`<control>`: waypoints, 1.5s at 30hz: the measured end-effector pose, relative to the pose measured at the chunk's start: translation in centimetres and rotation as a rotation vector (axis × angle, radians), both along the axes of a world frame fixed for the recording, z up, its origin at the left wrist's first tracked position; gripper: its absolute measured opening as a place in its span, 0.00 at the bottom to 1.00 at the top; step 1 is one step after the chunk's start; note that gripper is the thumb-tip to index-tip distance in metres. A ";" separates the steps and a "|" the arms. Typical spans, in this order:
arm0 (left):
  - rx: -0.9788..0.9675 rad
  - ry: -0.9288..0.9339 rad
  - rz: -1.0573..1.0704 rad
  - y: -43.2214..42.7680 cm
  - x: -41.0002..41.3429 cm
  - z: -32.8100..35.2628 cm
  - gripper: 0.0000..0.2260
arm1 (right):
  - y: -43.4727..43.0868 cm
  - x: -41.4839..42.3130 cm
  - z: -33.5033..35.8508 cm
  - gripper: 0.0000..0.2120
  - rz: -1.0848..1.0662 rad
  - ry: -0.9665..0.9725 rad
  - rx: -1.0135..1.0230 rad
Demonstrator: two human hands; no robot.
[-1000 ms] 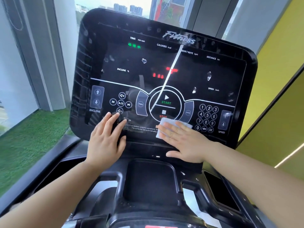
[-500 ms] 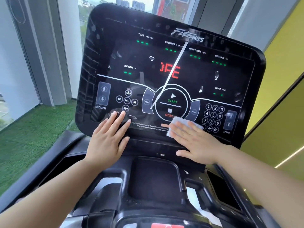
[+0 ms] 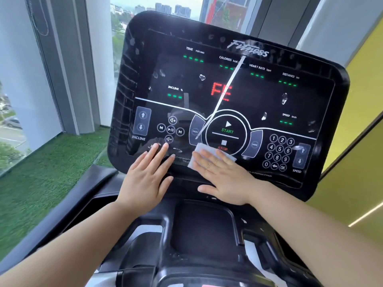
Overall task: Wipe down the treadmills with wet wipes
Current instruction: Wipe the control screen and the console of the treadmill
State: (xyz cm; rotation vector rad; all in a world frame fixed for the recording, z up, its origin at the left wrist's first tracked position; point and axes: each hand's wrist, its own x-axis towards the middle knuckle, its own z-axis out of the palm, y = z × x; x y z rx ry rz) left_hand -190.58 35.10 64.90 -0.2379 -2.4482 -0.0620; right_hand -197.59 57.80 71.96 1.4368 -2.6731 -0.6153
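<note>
- White and folded flat, the wet wipe [image 3: 200, 149] lies low on the glossy black treadmill console [image 3: 228, 83], partly over the STOP label [image 3: 223, 148], pressed by the straight fingers of the right hand [image 3: 223, 177].
- The left hand [image 3: 145, 179] rests flat beside it, holding nothing.
- Droplets [image 3: 202, 77] bead on its smooth face.
- Green turf [image 3: 41, 183] lies left, a yellow wall [image 3: 364, 90] right.

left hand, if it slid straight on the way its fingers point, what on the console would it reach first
Probably the volume-down button, just beyond the fingertips of the left hand, which lies flat on the console; the play/pause button comes next.
</note>
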 end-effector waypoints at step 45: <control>0.132 -0.038 0.158 -4.4 0.5 -0.8 0.37 | -0.8 0.0 -0.8 0.32 -0.102 0.151 -0.008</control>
